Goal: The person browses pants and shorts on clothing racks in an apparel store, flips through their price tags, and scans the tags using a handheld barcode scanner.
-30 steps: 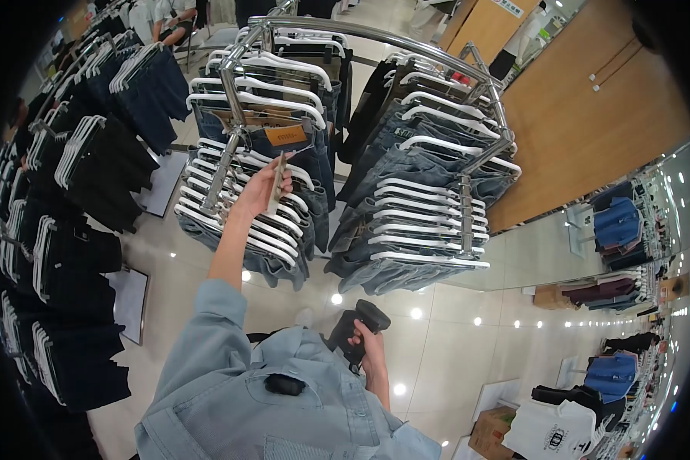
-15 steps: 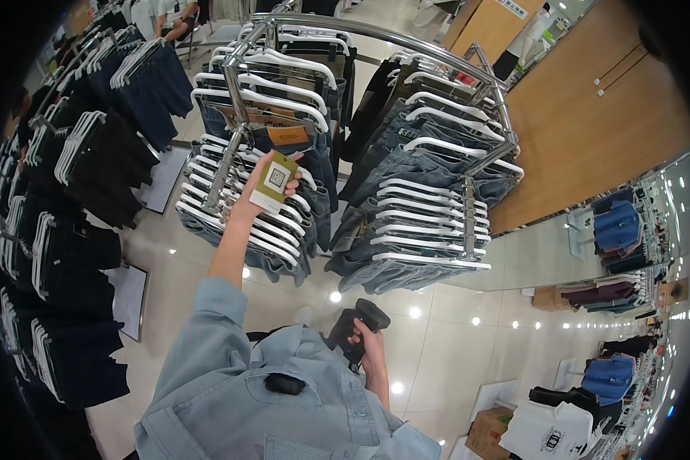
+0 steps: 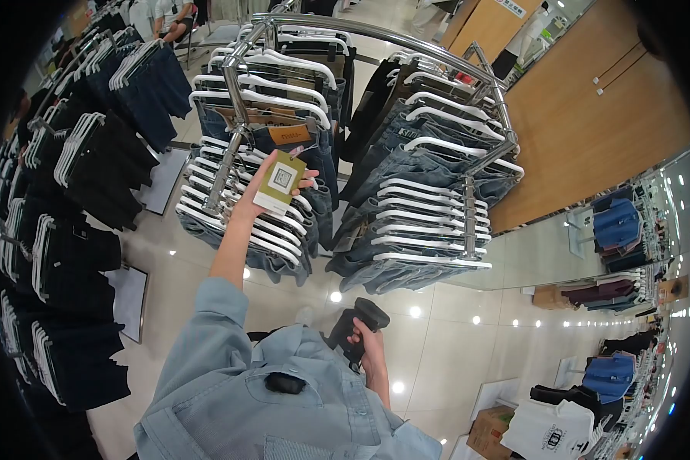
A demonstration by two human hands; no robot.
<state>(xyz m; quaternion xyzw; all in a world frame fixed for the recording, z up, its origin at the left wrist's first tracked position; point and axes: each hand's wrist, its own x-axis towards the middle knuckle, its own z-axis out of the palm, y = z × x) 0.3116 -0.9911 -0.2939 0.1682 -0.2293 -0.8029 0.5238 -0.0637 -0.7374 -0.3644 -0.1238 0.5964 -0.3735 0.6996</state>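
Note:
My left hand [image 3: 254,201] is closed on an olive-green hang tag [image 3: 293,162] with a white printed label. The tag faces up toward me, in front of jeans [image 3: 326,165] on the rack; some fingers show past its right edge. Lower down, close to my body, my right hand [image 3: 369,343] grips a black handheld device [image 3: 369,313], shaped like a scanner with a wide head. Its front and lower part are partly hidden. White hangers [image 3: 272,241] with folded jeans lie just below and beside my left hand.
A chrome rack [image 3: 395,32] holds jeans in two rows. Dark trousers [image 3: 103,165] hang along the left, with low white platforms [image 3: 130,299] below. A wooden panel [image 3: 575,130] stands at right. White T-shirts [image 3: 548,429] hang at lower right. A seated person [image 3: 175,17] is far back.
My left hand and the hang tag have shifted slightly right, and the tag has tilted a little. More of the fingers shows past its edge. My right hand has barely moved.

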